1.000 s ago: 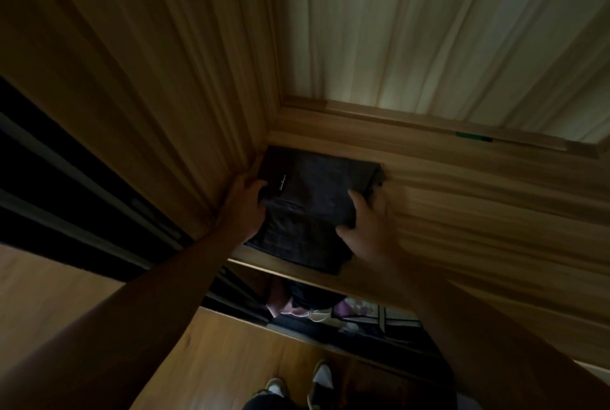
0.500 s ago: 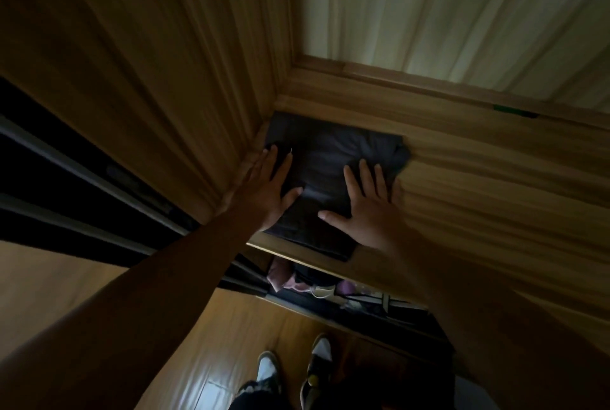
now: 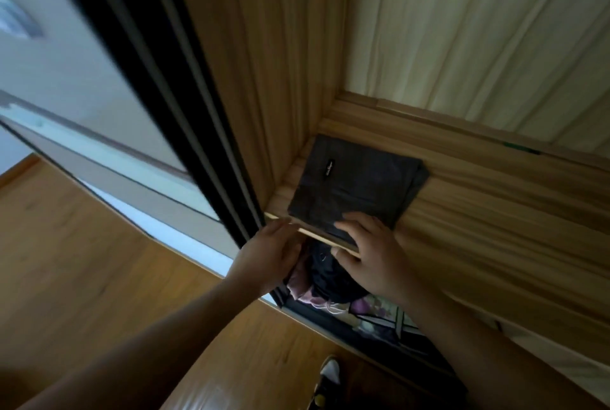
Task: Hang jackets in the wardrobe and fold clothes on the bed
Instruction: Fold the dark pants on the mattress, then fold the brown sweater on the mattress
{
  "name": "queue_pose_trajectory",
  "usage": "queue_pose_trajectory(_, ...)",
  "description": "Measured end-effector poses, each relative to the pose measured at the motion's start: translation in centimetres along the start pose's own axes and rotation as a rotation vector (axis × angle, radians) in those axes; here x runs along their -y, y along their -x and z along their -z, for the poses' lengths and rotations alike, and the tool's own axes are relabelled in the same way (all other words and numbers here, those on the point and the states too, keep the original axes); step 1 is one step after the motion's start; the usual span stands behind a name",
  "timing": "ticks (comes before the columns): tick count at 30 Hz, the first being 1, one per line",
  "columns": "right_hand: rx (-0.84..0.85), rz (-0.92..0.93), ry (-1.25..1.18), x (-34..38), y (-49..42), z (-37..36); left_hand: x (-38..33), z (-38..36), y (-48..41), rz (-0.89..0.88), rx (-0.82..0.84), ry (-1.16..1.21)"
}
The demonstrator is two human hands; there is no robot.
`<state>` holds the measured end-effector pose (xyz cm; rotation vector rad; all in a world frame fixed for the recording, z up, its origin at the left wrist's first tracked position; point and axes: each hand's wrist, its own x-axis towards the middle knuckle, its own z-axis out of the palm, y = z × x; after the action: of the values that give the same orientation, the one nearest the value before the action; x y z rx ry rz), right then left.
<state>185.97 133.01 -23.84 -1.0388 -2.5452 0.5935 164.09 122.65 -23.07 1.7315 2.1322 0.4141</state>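
A folded dark garment [image 3: 355, 185] with a small label lies flat in the left back corner of a wooden wardrobe shelf [image 3: 478, 211]. My right hand [image 3: 369, 254] has its fingertips resting on the garment's near edge, thumb below the shelf's front lip. My left hand [image 3: 267, 257] hovers just off the shelf's front left corner with relaxed fingers, holding nothing. Both forearms reach up from the bottom of the view.
The black sliding door frame [image 3: 185, 105] runs diagonally just left of the shelf. Below the shelf, dark and pink clothes [image 3: 323, 284] hang or lie in the wardrobe. A wooden floor [image 3: 82, 261] and my shoe [image 3: 326, 376] are below.
Both hands have drawn back from the top of the garment toward the shelf's front edge; the left one has come off it. The view has swung left, showing the door frame.
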Motion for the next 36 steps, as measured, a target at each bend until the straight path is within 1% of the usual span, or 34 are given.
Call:
queue_pose_trajectory(2, 0.135, 0.006, -0.091, 3.2, 0.9, -0.5, 1.2, 1.1, 3.3, 0.029, 0.028, 0.018)
queue_pose_trajectory(6, 0.439, -0.037, -0.089, 9.8, 2.2, -3.2, 6.3, 2.3, 10.7, 0.136, 0.105, 0.029)
queue_pose_trajectory(9, 0.57, -0.004, -0.036, 15.6, 3.1, -5.2, 10.2, 3.8, 17.2, 0.233, 0.129, 0.012)
queue_pose_trajectory(13, 0.706, 0.107, 0.036, 24.0, 3.7, -8.3, 14.7, 6.1, 25.7, 0.365, 0.109, 0.028)
queue_pose_trajectory(17, 0.797, 0.233, 0.109, 32.8, 3.8, -12.0, 18.7, 8.5, 33.8, 0.521, 0.079, 0.04)
queue_pose_trajectory(21, 0.841, 0.356, 0.132, 40.6, 4.2, -15.7, 22.3, 10.7, 41.6, 0.7, 0.046, 0.088)
queue_pose_trajectory(25, 0.881, 0.485, 0.176, 47.3, 3.4, -19.0, 25.9, 12.2, 48.0, 0.848, -0.038, 0.159)
queue_pose_trajectory(29, 0.949, 0.58, 0.226, 52.8, 1.9, -22.7, 29.2, 13.0, 51.7, 0.957, -0.124, 0.231)
queue_pose_trajectory(36, 1.096, 0.723, 0.289, 63.0, -3.9, -30.9, 37.9, 15.2, 54.1, 1.096, -0.185, 0.314)
